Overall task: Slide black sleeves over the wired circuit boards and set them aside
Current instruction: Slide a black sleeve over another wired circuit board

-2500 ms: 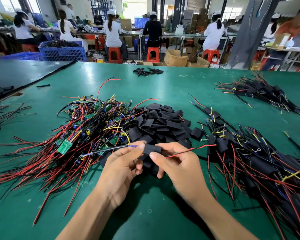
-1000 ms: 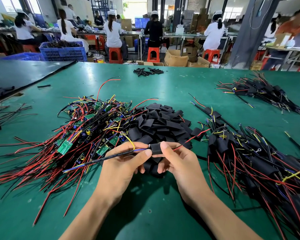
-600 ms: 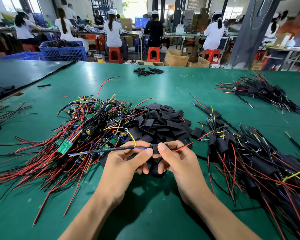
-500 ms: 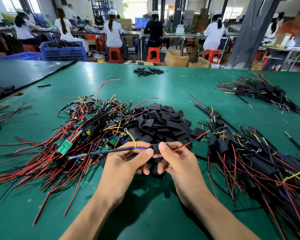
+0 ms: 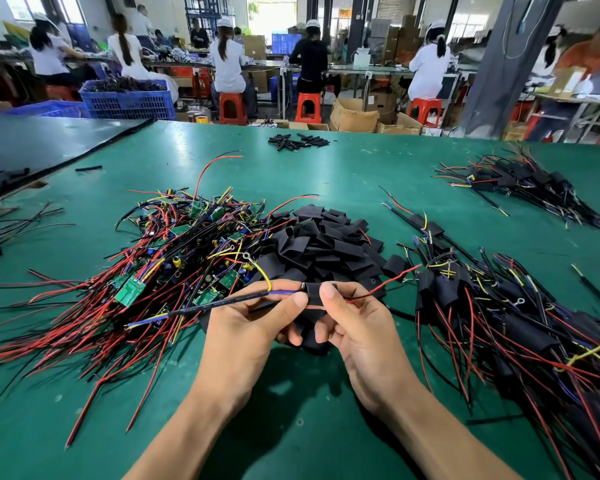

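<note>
A broad green desk (image 5: 326, 168) fills a factory floor where workers in white caps sit on red stools (image 5: 307, 107) at benches beyond, beside a blue crate (image 5: 129, 98) and cardboard boxes (image 5: 354, 116).

On the desk's left lies the largest pile, bare wired circuit boards (image 5: 174, 258), green boards tangled in red, black, yellow and blue leads that fan out toward the near left edge. On the right, running to the near corner, sits a pile of finished sleeved boards (image 5: 499, 323), black-wrapped with red wires trailing. Between the two is a heap of loose black sleeves (image 5: 323, 240), touching the bare boards on its left side. A second, smaller bundle of sleeved boards (image 5: 520, 185) lies well apart at the far right, and a small scatter of black tubes (image 5: 298, 142) rests near the far edge.

In front of the sleeve heap, the person's hands meet above the desk. The left hand (image 5: 250, 327) pinches a black cable (image 5: 222, 304) between thumb and forefinger where its blue lead enters the sleeve; the remaining fingers curl underneath. The right hand (image 5: 361, 327) pinches the held black sleeve (image 5: 313, 292) between thumb and forefinger. The board inside is hidden by the sleeve. A red wire (image 5: 385, 280) runs out of the sleeve's right end, and a yellow wire (image 5: 257, 268) with a ring terminal arcs up from the cable.
</note>
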Motion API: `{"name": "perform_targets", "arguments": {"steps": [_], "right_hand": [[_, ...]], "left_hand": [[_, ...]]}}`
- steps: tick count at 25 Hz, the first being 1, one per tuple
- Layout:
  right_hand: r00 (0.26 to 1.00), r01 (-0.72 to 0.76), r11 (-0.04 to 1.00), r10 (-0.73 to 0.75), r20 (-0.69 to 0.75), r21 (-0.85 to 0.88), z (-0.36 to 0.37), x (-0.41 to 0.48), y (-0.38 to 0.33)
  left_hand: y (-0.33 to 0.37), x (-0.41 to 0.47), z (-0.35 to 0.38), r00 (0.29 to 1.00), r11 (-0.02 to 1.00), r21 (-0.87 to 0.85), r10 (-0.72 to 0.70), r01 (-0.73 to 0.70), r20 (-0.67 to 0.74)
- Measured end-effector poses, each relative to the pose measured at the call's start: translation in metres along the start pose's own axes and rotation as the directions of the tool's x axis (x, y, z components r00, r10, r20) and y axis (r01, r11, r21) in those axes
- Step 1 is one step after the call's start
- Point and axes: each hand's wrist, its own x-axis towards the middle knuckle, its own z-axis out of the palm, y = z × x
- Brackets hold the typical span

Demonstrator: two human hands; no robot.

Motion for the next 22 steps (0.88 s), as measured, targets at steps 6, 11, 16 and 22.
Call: {"name": "perform_targets", "arguments": {"steps": [6, 11, 16, 22], "right_hand": [[0.999, -0.013, 0.999, 0.014, -0.036, 0.031, 0.0029, -0.0013, 0.0009], [0.999, 0.011, 1.0, -0.012, -0.052, -0.018, 0.0034, -0.0011, 0.0038], [0.998, 0.046, 0.996, -0.049, -0.047, -0.075, 0.0011, 0.0009, 0.0012], [0.999, -0.013, 0.988, 0.006, -0.047, -0.155, 0.0, 0.0046, -0.0018]], "left_hand": [[0.003, -0.0013, -0.0016, 0.999, 0.995, 0.098, 0.035, -0.036, 0.004], [0.0042, -0.0043, 0.0015, 0.997, 0.986, 0.156, 0.067, -0.063, -0.025], [0.0073, -0.0064, 0.0027, 0.997, 0.967, 0.245, 0.07, -0.075, 0.031], [-0.0004, 0.0006, 0.0019, 0.995, 0.995, 0.007, -0.098, 0.098, 0.01]]}}
